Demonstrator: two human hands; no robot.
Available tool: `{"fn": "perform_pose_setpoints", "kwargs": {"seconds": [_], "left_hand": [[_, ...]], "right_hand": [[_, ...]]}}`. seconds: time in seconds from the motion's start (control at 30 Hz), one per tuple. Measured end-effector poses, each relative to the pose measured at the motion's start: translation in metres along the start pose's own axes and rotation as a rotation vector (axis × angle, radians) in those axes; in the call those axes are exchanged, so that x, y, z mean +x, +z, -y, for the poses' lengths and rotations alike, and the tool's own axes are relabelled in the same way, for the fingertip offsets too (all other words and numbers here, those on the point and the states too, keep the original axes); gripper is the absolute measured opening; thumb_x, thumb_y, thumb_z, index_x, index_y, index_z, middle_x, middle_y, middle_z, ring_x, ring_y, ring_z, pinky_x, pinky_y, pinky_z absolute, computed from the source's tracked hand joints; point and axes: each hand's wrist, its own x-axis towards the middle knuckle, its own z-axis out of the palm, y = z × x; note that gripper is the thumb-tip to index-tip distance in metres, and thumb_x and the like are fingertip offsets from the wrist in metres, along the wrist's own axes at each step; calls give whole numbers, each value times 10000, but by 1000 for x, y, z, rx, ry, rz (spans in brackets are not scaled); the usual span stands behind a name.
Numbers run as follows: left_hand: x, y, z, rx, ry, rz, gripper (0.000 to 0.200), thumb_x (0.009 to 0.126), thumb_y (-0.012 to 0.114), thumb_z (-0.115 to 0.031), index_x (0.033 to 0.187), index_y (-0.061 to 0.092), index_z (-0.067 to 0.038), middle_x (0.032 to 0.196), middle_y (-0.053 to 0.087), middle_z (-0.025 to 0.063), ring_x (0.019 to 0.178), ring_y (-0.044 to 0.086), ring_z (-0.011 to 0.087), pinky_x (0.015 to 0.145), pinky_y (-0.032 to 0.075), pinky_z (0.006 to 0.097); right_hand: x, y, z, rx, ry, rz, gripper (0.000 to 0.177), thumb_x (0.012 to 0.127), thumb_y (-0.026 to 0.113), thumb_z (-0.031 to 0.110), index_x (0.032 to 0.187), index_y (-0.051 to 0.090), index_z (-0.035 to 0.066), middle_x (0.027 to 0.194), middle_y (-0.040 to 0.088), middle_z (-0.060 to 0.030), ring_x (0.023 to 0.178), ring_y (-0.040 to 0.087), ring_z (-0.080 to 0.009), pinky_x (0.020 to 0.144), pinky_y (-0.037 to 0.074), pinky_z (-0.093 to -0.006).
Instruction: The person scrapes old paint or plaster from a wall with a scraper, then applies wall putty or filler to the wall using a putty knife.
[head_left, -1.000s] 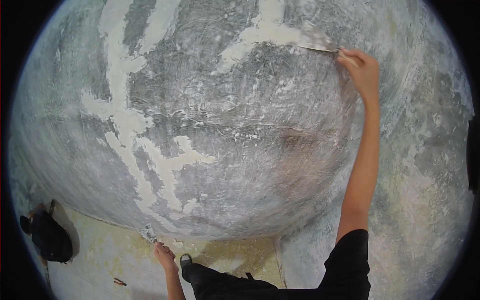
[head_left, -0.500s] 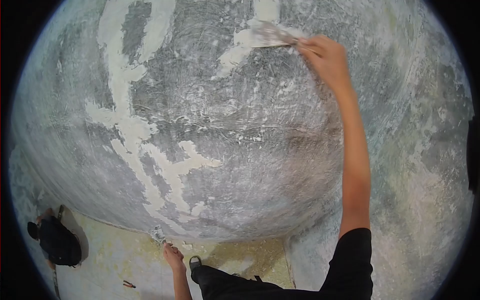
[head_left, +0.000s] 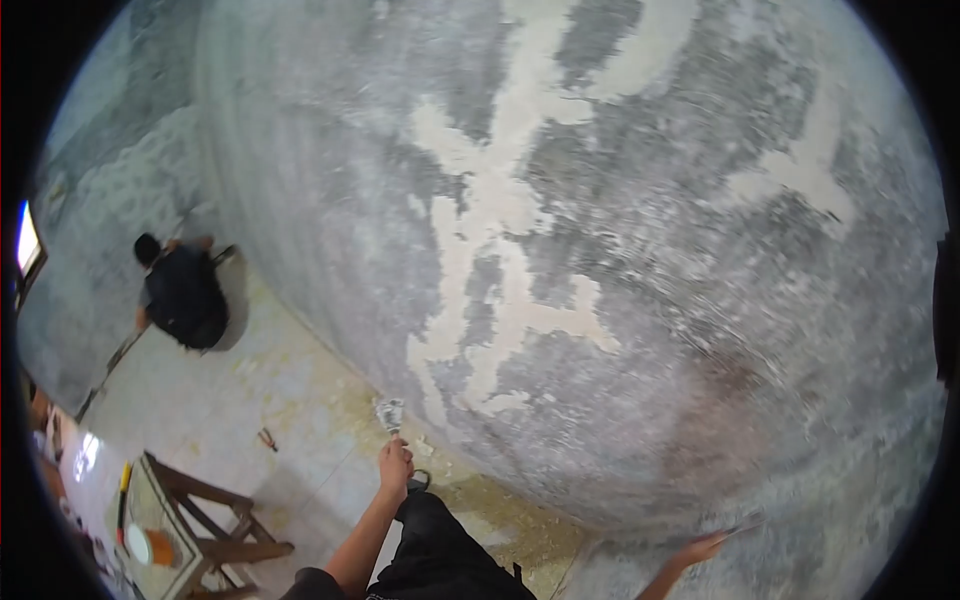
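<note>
My left hand point(head_left: 396, 465) is closed around the handle of a putty knife point(head_left: 390, 412) whose blade is smeared with white filler. That blade points up, over the floor close to the foot of the wall. Low on the right, my right hand point(head_left: 700, 548) grips another putty knife point(head_left: 745, 526), its thin blade seen nearly edge-on near the adjoining wall. In front of me the grey wall point(head_left: 650, 250) carries branching strips of white filler point(head_left: 505, 190). A separate patch of filler point(head_left: 800, 175) lies farther right.
A wooden stool point(head_left: 215, 550) at lower left bears an orange-and-white tub point(head_left: 150, 547) and a yellow-handled tool point(head_left: 124, 490). Pliers point(head_left: 267, 439) lie on the stained floor point(head_left: 310, 400). Another person point(head_left: 187, 300) in dark clothes crouches by the far wall.
My view has swung left, bringing the stool into sight. My right hand has come down from the upper filler patch to the lower right. My left hand still holds its putty knife low.
</note>
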Motion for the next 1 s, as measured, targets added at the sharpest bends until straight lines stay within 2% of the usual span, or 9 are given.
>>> {"fn": "perform_pose_setpoints", "kwargs": {"seconds": [0.13,0.17,0.2,0.27,0.43,0.6,0.8,0.87,1.0], "left_hand": [[-9,-16,-16,-23,43,-24,346,1019,429,-400,943,489,-68,591,385,-39,410,336,59,368,254,236],[-11,-22,-18,-15,47,-42,346,1019,429,-401,942,489,-69,592,383,-38,410,334,60,371,254,235],[-13,-30,-18,-2,47,-65,347,1019,429,-402,942,490,-69,592,383,-37,411,336,61,371,256,236],[-10,-46,-23,31,43,-103,350,1018,429,-405,941,491,-70,593,382,-36,412,340,64,372,259,237],[17,-84,-39,37,17,-209,351,1007,454,-412,941,493,-69,598,385,-28,413,321,63,370,250,242],[91,-121,-67,57,-28,-191,348,1003,469,-416,938,477,-74,606,370,-31,422,309,55,375,226,232],[181,-130,-111,217,-98,21,318,1013,448,-411,957,476,-99,596,356,-48,421,270,42,377,206,220],[205,-124,-126,272,-130,123,321,1015,442,-411,944,479,-100,593,346,-52,431,264,37,383,202,218],[239,-102,-144,300,-149,303,346,1023,426,-407,903,480,-87,572,315,-61,441,248,26,390,175,220]], "right_hand": [[-216,-49,-131,3,457,371,314,990,523,301,833,604,41,707,540,-12,569,455,-117,486,376,-295],[-259,-50,-115,-129,350,589,244,945,582,230,753,597,81,636,510,31,539,443,-96,477,366,-275],[-288,-44,-56,-60,751,807,197,913,604,236,763,572,112,582,439,36,465,401,-81,408,306,-265],[-328,-21,-4,-147,867,1137,245,886,644,213,689,542,110,552,406,47,450,398,-69,393,303,-258],[-350,92,126,-16,282,1644,255,817,719,205,672,594,36,580,468,43,535,414,-47,479,303,-257],[-340,210,282,132,90,1495,154,771,746,114,828,652,6,626,538,-13,568,458,-84,539,375,-249],[-324,314,407,360,-637,1208,261,710,829,123,905,700,7,832,723,-93,635,647,-181,585,477,-274],[-328,346,438,543,-587,1083,284,701,837,119,919,700,-3,836,725,-103,639,652,-202,588,481,-279],[-323,365,470,61,-894,820,223,754,787,87,908,667,-21,813,682,-115,683,616,-215,655,481,-288]]}}
